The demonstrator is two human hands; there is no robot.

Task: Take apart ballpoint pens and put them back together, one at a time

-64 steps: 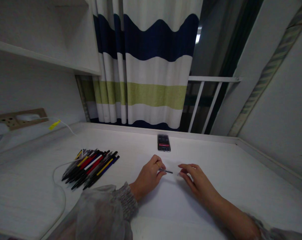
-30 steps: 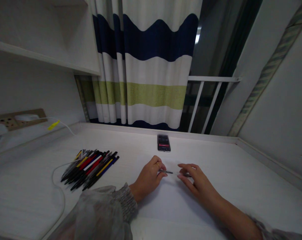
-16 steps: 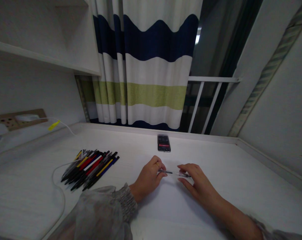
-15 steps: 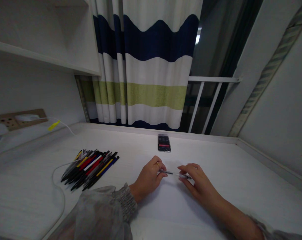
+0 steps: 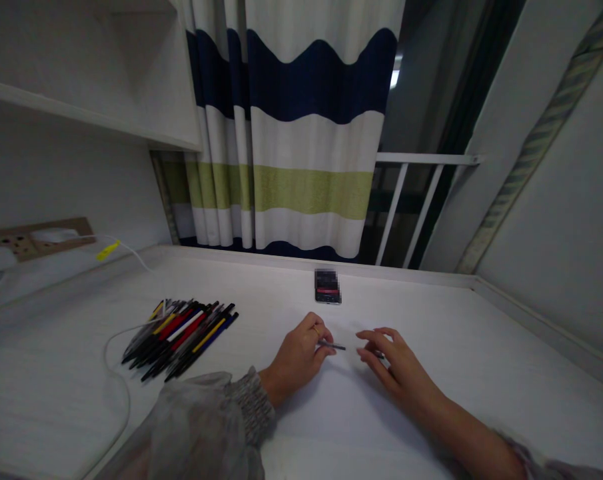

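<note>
My left hand point(image 5: 305, 350) is closed in a pinch round a thin grey-and-dark pen point(image 5: 337, 346). Its dark end points right, toward the other hand, and its rear part is hidden by my fingers. Across a small gap, my right hand point(image 5: 388, 357) is curled with index finger and thumb tips a little apart. Between thumb and fingers shows a small dark pen piece point(image 5: 380, 355), mostly covered, so I cannot make out whether it is a cap or a barrel. Both hands are just above the white desk, over a pale sheet point(image 5: 326, 417).
A pile of pens point(image 5: 181, 339) in black, red, yellow and blue lies left. A white cable point(image 5: 126, 387) runs past it from a wall socket point(image 5: 16, 243). Behind my hands lies a phone point(image 5: 327, 287), partly blurred out. A shelf point(image 5: 91, 127) juts out upper left.
The clear tip that stuck out from my right fingers toward the pen no longer shows. My right index finger and thumb are slightly further apart; the left hand barely moved.
</note>
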